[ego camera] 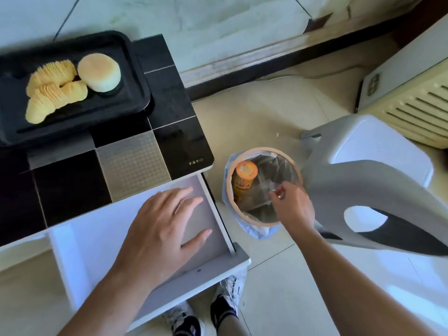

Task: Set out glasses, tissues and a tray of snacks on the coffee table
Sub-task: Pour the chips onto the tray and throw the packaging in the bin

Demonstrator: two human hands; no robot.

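Note:
A black tray [131,69] stands on the black-tiled coffee table [169,98] at the upper left. It carries fanned yellow crisps [52,86] and a round pale cake [99,72]. My left hand [162,229] lies flat with fingers spread inside the open white drawer [80,241] below the table top. My right hand [292,204] hovers over the small bin [257,221] on the floor, fingers pinched on a thin clear wrapper [269,192]. An orange crisp can [244,178] stands inside the bin. No glasses or tissues are in view.
A grey plastic stool [378,180] stands right beside the bin on the right. A cream vented appliance [412,103] sits at the far right. My shoes [218,309] show under the drawer front on the pale floor tiles.

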